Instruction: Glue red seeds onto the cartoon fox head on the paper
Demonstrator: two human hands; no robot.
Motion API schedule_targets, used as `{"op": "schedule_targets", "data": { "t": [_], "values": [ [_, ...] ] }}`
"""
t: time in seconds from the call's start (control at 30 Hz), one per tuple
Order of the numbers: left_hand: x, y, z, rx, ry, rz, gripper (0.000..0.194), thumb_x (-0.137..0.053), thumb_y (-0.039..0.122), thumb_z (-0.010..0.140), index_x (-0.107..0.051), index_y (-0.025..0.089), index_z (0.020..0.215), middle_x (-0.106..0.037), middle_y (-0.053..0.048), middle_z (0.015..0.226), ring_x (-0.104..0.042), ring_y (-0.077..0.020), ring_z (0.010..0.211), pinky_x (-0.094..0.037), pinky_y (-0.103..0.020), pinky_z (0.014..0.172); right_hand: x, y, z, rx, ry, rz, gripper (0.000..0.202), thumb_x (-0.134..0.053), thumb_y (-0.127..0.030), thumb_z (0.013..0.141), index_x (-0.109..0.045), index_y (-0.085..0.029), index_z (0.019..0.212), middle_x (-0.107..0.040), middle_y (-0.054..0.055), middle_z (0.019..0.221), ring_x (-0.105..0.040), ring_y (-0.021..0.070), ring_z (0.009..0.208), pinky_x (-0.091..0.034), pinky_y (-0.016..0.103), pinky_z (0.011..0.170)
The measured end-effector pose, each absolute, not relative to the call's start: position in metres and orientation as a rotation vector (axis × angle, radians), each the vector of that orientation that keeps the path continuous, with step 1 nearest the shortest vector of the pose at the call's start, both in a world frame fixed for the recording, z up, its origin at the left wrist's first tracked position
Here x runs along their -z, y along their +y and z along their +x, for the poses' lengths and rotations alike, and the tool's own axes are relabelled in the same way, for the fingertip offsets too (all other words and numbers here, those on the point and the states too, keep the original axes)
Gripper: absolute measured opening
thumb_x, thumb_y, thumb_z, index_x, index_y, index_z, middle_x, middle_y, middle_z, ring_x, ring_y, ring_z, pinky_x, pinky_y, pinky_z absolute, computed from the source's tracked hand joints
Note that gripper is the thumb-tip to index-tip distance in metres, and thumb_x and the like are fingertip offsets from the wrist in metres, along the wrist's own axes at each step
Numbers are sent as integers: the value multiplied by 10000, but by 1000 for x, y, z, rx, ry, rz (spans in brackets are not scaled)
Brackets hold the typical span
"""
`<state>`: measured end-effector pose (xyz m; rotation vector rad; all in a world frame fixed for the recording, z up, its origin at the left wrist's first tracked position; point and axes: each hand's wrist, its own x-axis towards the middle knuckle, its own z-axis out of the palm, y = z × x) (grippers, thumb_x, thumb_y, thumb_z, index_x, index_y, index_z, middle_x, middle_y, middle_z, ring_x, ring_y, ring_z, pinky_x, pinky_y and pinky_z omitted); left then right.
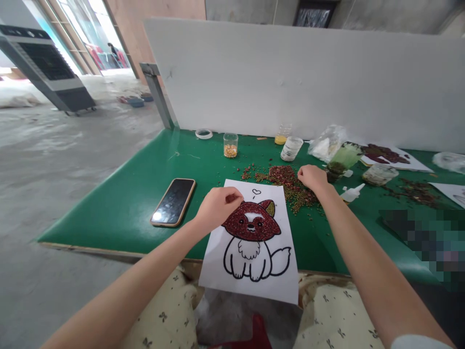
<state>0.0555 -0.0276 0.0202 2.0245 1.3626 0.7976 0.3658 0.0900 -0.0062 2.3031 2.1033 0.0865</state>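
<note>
The drawing [250, 259] lies left of the right hand [313, 177], curled by the beans [281, 173]; left hand [220, 204], pinched, nearer; both contents hidden.

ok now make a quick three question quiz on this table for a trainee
1. True or false: the phone lies to the left of the drawing sheet.
2. Which hand is beside the seed pile? a) left b) right
3. Fill in: the drawn animal's ___ is mostly dark red, while its body is white.

Key: 1. true; 2. b, the right hand; 3. head.
</note>
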Motion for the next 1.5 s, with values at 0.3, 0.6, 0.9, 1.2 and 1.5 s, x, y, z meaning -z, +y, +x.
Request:
{"op": "schedule_targets", "data": {
  "t": [0.3,0.6,0.9,1.2,1.5],
  "values": [
    [-27,-30,56,-952,1423,2051,177,-518,271,805,-662,178,761,-608,10,609,-487,-94,533,-336,-217,521,-35,57,290,194,2870,1785,170,-483,-233,828,-642,-180,800,-652,55,898,-555,149,764,-358,234,618],
    [-36,-34,56,-1011,1448,2089,181,-514,267,812,-665,179,763,-601,14,600,-469,-92,526,-325,-216,521,-8,-13,242,161,3049,1241,67,-515,-164,839,-579,-175,823,-600,42,868,-507,170,867,-360,254,693],
    [-36,-38,56,-970,1407,2124,177,-507,250,801,-660,187,740,-611,16,605,-473,-95,525,-317,-215,516,-3,-24,240,36,2980,1140,82,-511,-174,859,-592,-166,858,-597,52,889,-513,184,893,-393,292,748],
    [-39,-39,57,-971,1418,2134,173,-506,237,795,-660,187,733,-617,7,608,-477,-99,533,-333,-216,530,-6,-22,242,32,2983,1187,90,-512,-156,861,-596,-183,847,-606,47,889,-507,187,918,-383,287,743],
    [-36,-39,56,-975,1400,2122,171,-508,239,795,-662,187,740,-632,3,629,-483,-100,532,-337,-218,523,-3,-23,237,13,2963,1174,101,-481,-168,880,-571,-158,834,-585,65,859,-484,195,865,-388,296,751]
  ]
}}
